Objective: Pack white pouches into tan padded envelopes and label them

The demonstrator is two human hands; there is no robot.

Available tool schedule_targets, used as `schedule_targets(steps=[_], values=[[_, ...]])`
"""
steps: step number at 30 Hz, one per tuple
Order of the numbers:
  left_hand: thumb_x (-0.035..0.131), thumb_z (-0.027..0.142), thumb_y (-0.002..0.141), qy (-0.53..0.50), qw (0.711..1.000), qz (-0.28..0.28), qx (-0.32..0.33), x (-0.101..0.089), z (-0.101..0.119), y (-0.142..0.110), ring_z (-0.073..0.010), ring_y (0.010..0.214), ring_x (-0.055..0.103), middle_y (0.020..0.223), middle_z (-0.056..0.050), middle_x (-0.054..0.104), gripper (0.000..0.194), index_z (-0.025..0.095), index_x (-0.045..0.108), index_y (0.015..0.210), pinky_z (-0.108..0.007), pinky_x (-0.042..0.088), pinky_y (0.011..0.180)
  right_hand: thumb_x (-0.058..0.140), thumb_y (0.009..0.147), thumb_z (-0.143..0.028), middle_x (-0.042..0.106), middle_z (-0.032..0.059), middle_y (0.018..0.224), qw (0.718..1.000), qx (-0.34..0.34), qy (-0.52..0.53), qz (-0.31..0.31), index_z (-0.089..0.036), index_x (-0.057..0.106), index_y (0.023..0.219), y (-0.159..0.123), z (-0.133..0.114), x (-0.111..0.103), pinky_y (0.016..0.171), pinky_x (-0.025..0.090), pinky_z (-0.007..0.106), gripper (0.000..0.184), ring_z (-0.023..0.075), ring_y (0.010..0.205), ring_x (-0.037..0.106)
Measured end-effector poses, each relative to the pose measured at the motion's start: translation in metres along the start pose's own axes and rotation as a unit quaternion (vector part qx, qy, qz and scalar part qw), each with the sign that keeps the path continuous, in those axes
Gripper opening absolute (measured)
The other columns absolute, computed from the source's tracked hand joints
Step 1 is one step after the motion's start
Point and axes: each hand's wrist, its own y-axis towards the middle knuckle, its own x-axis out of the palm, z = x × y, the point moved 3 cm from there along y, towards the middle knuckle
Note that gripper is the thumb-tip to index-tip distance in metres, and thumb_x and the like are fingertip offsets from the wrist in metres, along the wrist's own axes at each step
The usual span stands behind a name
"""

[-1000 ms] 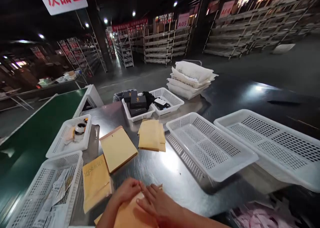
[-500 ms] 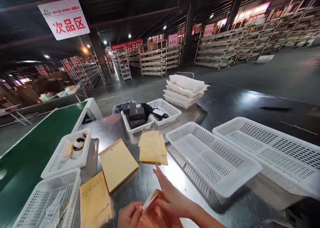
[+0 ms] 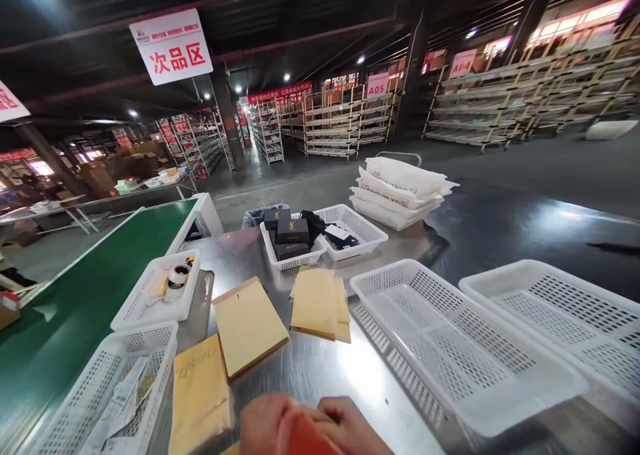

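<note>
The curled left hand (image 3: 264, 423) and right hand (image 3: 354, 427) grip an orange mailer (image 3: 309, 436), which uneven pulling could crease.

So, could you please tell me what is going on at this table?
A person has a reddish-orange item between their left hand and right hand, low over the near edge of the metal table; blur hides what it is. Just beyond lie a marked yellow packet, a pale yellow stack and a loose yellow pile. Farther back, dark boxes sit in a white basket; tape rolls lie in another at the left.
</note>
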Motion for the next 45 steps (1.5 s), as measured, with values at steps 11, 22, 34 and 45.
schedule_targets(steps=[11,22,34,45], values=[[0.038,0.045,0.096,-0.109,0.985,0.101,-0.089,-0.025,0.011,-0.020,-0.0160,0.058,0.059,0.061,-0.001,0.064,0.043,0.024,0.065,0.070,-0.025,0.045,0.057,0.041,0.088,-0.067,0.071,0.0110,0.094,0.971,-0.141,-0.127,0.149,-0.024,0.069,0.107,-0.035,-0.046,-0.039,0.077,0.053,0.040,0.055,0.0283,0.088,0.065],[0.039,0.021,0.096,-0.151,0.980,0.114,0.063,-0.040,0.024,-0.028,-0.0129,0.060,0.061,0.066,-0.001,0.066,0.031,0.020,0.064,0.077,-0.023,0.045,0.058,0.054,0.093,-0.020,0.071,0.0025,0.075,0.858,-0.391,-0.253,0.217,-0.023,0.066,0.101,-0.054,-0.119,-0.008,0.055,0.051,0.025,0.014,0.0149,0.064,0.064],[0.070,0.050,0.076,-0.363,0.794,0.379,-0.307,-0.090,-0.056,-0.031,-0.0112,0.065,0.058,0.069,0.003,0.061,0.033,0.018,0.060,0.074,-0.022,0.049,0.065,0.066,0.077,-0.062,0.063,0.0144,0.127,0.979,-0.126,0.087,0.133,-0.023,0.046,0.134,-0.038,-0.067,0.024,0.093,0.053,0.042,0.072,0.0291,0.112,0.062],[0.089,0.028,0.057,-0.645,0.588,-0.086,-0.480,-0.014,-0.048,-0.078,-0.0345,0.102,0.068,0.101,-0.015,0.074,0.064,0.013,0.064,0.113,-0.044,0.056,0.085,0.072,0.073,-0.055,0.069,0.0118,0.116,0.924,0.069,0.366,0.083,-0.022,0.060,0.108,-0.029,-0.021,0.052,0.089,0.053,0.047,0.050,0.0310,0.102,0.066]])
